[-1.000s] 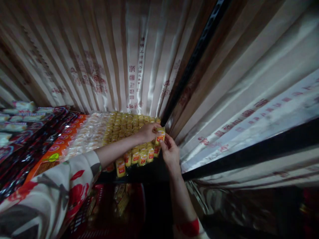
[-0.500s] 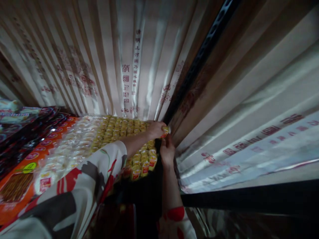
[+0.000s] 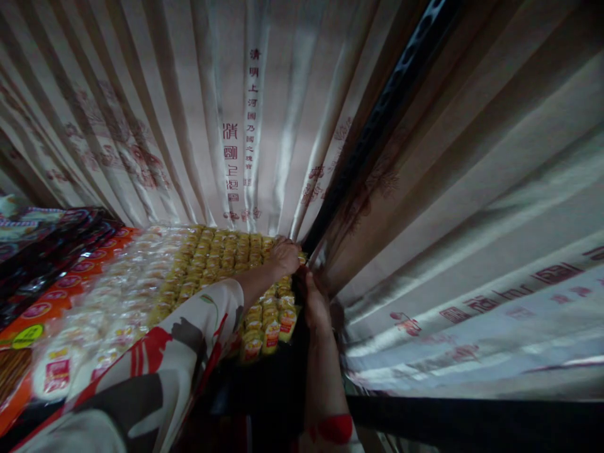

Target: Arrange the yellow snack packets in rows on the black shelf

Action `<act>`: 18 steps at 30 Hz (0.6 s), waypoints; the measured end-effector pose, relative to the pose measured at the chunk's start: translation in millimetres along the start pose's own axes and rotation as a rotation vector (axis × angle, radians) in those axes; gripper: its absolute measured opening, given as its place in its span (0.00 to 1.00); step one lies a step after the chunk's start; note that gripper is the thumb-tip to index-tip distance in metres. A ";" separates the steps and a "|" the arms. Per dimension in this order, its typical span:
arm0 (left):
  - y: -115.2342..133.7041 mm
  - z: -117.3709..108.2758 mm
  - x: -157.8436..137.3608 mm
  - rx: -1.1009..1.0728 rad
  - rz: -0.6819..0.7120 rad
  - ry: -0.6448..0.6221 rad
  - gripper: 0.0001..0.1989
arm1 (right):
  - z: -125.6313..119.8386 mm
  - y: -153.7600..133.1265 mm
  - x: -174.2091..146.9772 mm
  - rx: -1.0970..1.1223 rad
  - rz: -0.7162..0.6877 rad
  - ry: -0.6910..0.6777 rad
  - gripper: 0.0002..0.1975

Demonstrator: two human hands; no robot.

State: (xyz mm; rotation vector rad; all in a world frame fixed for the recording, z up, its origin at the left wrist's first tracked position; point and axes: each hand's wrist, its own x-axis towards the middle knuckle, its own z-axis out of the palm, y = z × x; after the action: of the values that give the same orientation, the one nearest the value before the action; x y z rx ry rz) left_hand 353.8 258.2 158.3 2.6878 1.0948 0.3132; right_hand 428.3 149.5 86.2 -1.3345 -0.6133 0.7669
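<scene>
From here, left hand and right hand are at the far right corner of yellow packets, rowed tightly perhaps for mutual support, though whether their fingers grip I can't tell.

The one head-worn camera looks forward and down over the nearby left hand and right hand, toward the curtains.

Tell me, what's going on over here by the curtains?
Someone is handling small yellow packets laid out in rows. Their left hand is at the far right corner of the rows, and their right hand is close beside it; it's too dark to tell what the fingers grip. White packets lie to the left of the yellow ones, and pale curtains hang behind.
</scene>
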 end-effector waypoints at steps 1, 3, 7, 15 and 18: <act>-1.0 1.2 2.4 0.013 0.008 0.000 0.14 | 0.5 1.0 0.4 0.066 0.045 -0.017 0.23; -1.6 3.0 6.8 0.033 0.004 -0.001 0.13 | 2.2 3.6 1.5 0.131 0.130 -0.029 0.23; 2.9 4.3 12.2 0.046 -0.017 -0.015 0.11 | 5.1 11.9 6.3 0.192 0.202 -0.051 0.26; 12.8 0.0 2.0 0.018 -0.095 0.047 0.17 | 4.5 29.6 15.1 0.181 0.184 0.027 0.29; 10.5 0.8 1.6 -0.001 -0.092 0.067 0.15 | 5.3 34.3 16.9 0.151 0.196 0.074 0.29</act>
State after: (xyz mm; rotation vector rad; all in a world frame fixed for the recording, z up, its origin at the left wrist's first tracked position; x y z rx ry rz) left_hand 362.1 251.9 160.7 2.6338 1.2321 0.3893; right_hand 429.9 168.1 52.5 -1.2894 -0.3614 0.9005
